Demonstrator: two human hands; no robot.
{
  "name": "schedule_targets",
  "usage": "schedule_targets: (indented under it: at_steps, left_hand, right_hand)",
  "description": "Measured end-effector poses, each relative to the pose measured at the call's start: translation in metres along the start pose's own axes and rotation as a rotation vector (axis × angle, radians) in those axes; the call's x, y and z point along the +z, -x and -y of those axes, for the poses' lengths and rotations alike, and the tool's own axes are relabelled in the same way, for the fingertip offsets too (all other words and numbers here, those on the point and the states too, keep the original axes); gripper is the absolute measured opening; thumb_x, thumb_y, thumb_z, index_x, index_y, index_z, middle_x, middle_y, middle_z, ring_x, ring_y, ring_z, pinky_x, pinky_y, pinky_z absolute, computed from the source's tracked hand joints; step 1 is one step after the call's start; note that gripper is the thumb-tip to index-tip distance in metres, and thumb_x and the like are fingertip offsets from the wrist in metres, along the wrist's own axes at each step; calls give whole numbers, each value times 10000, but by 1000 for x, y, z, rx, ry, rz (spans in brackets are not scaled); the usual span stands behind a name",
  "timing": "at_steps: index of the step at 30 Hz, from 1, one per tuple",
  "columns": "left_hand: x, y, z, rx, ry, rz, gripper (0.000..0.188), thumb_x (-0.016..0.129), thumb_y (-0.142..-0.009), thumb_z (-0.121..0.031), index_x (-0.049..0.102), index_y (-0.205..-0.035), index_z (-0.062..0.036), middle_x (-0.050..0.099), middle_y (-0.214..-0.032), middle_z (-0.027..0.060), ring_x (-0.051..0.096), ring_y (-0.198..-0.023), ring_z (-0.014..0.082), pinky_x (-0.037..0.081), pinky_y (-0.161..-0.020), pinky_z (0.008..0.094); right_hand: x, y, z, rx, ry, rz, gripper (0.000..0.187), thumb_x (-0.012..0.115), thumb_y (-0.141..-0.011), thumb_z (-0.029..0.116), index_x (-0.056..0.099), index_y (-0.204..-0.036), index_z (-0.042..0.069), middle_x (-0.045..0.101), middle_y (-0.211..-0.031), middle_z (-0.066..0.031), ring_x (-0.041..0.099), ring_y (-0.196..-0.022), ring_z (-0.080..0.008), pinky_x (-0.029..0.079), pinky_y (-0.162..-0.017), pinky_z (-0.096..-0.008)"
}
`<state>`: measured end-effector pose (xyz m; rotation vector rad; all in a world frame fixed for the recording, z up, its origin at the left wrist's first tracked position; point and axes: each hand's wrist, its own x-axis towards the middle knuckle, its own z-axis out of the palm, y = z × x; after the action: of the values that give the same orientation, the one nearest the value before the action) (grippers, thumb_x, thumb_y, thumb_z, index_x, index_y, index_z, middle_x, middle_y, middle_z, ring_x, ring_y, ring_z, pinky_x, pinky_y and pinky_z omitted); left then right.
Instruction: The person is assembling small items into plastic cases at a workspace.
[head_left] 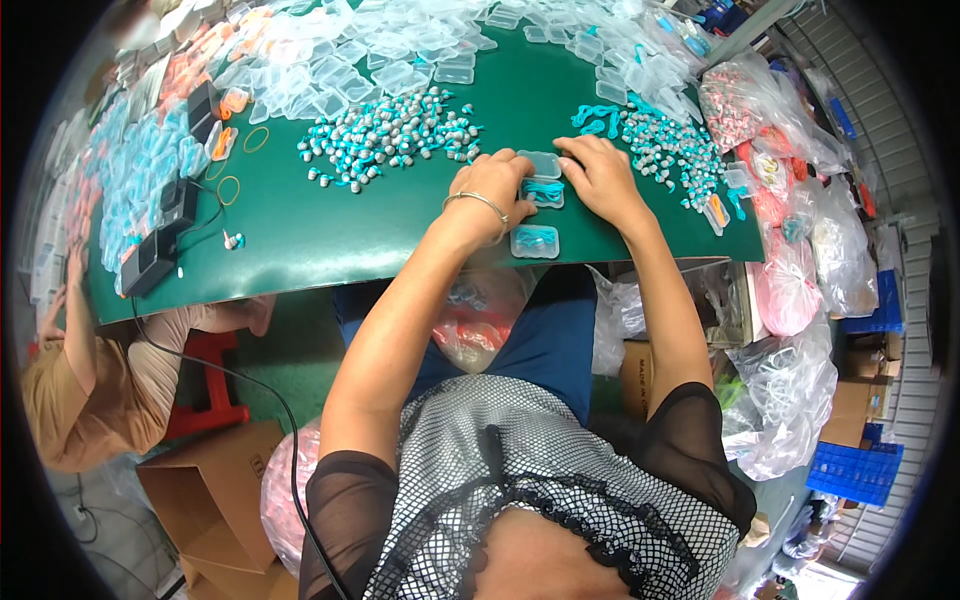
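Between my hands an opened small clear plastic case lies on the green table, its lid (540, 164) folded back to the far side. Coiled teal cord (543, 192) fills the near half. My left hand (492, 190) is closed at the case's left side, thumb and fingers on its edge. On the other side my right hand (602, 178) rests with thumb and forefinger apart, fingertips beside the lid's right edge. Nearer me sits a second clear case (535, 241), with teal cord inside. Heaps of small grey-and-teal pieces resembling earplugs (390, 135) lie beyond my left hand and right of my right hand.
Many clear cases (350, 65) cover the table's far side. Black boxes (150, 260) with a cable stand at left, near filled teal cases (150, 150). Bulging plastic bags (785, 285) crowd the right. Another person (95, 390) sits at left beside a cardboard box (215, 490).
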<state>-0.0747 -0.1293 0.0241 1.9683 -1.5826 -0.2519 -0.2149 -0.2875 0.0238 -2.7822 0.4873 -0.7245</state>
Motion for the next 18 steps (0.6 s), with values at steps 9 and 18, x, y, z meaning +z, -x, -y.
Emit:
schedule_targets:
  at_steps: [9, 18]
  left_hand:
    - [-2, 3, -6, -47, 50, -57, 552, 837, -681, -166, 540, -1139, -82, 660, -973, 103, 630, -973, 324, 508, -791, 430]
    - [-2, 4, -7, -90, -7, -48, 536, 848, -671, -200, 554, -1101, -74, 667, -967, 117, 646, -930, 337, 508, -775, 435]
  right_hand:
    - [-3, 5, 12, 38, -263, -54, 195, 734, -786, 63, 649, -957, 24, 621, -831, -99, 620, -715, -233, 510, -652, -340]
    - [-9, 27, 19, -188, -197, -185, 165, 710, -794, 45, 675, -954, 24, 687, -934, -126, 665, -853, -294, 538, -726, -369]
